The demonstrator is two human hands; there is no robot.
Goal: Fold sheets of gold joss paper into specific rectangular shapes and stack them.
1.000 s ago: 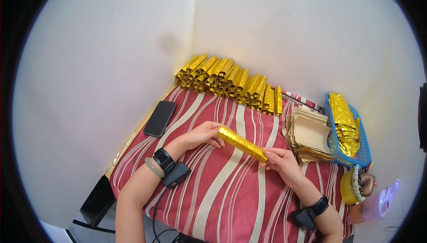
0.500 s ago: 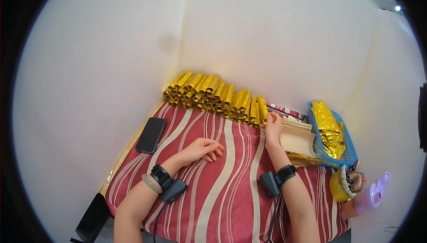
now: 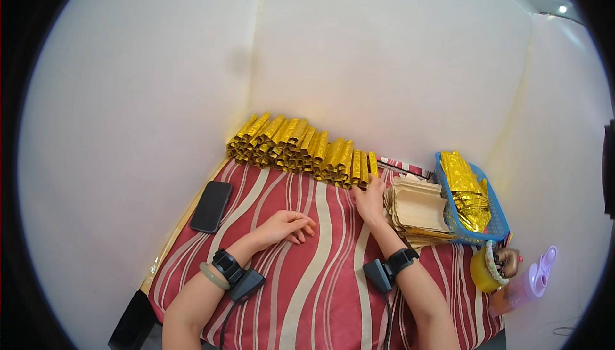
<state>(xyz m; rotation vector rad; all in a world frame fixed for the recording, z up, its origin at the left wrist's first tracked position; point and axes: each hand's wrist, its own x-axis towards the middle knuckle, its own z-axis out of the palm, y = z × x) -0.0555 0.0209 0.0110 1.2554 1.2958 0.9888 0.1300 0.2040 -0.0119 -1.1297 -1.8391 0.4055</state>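
A row of stacked gold foil rolls (image 3: 295, 145) lies along the far side of the striped cloth, their hollow ends facing me. At the right end of this row, my right hand (image 3: 370, 201) has its fingers closed around the near end of the last gold foil roll (image 3: 373, 162). Part of that roll is hidden by the fingers. My left hand (image 3: 282, 228) rests over the middle of the cloth, fingers loosely bent and apart, holding nothing. Just right of my right hand sits a stack of beige-backed paper sheets (image 3: 419, 203).
A blue basket (image 3: 501, 225) with gold foil sheets stands at the right. In front of it are a yellow container (image 3: 483, 273) and a lilac-lidded cup (image 3: 533, 283). A black phone (image 3: 211, 206) lies left on the red striped cloth (image 3: 333, 286). White walls rise behind.
My right hand has moved left and toward me, and the last roll now lies against the row's right end. My left hand keeps nearly the same place. The view has shifted slightly.
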